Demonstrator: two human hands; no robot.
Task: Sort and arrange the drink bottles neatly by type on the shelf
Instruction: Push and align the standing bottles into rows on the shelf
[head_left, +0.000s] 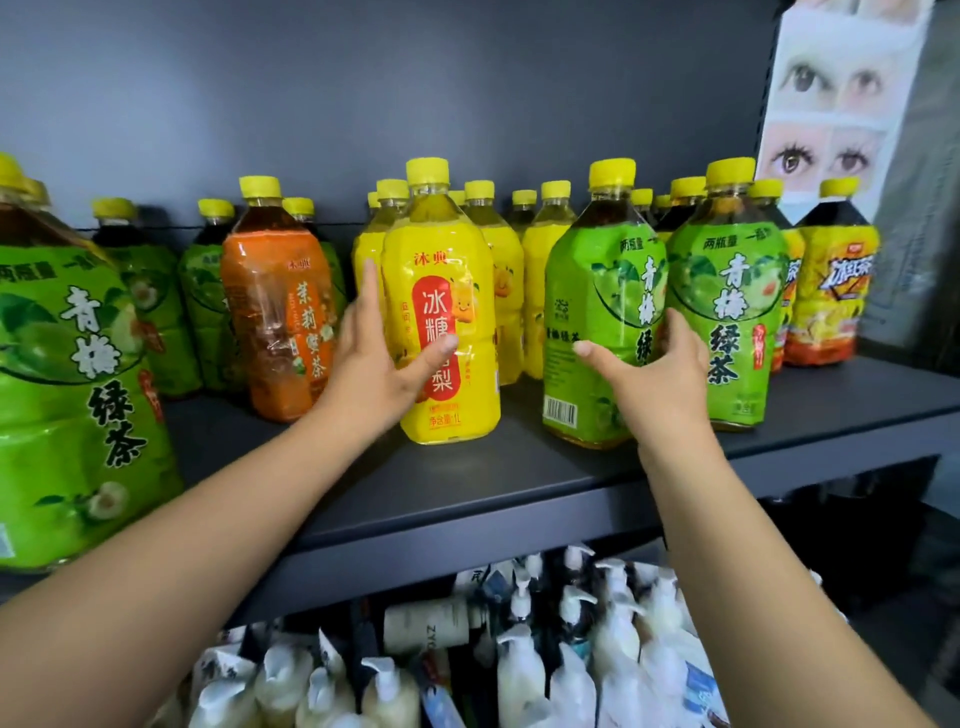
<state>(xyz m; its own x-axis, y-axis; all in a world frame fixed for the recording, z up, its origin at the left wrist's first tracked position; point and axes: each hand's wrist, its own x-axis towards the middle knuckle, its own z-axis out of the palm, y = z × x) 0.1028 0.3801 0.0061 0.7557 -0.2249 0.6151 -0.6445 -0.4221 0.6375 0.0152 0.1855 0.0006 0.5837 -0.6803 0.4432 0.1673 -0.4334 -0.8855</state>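
Shelf (519, 483): dark grey board, drink bottles standing on it, all w/ yellow caps.
L hand (371, 364): wrapped on the yellow pear bottle (441, 291) at mid-label; thumb lies across the front, fingers run up its left side. Wide span, bottle held between them.
Yellow pear bottle: upright, front-centre of shelf, ahead of a cluster of same-type yellow bottles (509, 270) behind it.
R hand (660, 379): holds the green plum-tea bottle (597, 291) low on its label; thumb points left over the front, fingers tucked round its right side, in the gap next to the second green bottle (727, 312).
Green plum-tea bottle: front row, right of the yellow one, leaning slightly left (barcode side facing out).
Second green bottle: upright, just beside the held green one on the right.
Orange tea bottle (280, 312): front row, left of the L hand, near but apart.
Big green bottle (67, 364): far left, closest to cam; more green ones behind it.
Iced-tea bottle (831, 291): yellow-orange label, far right end.
Lower shelf: white pump bottles (571, 649), packed close.
Poster (831, 104): printed eyes, upper right.
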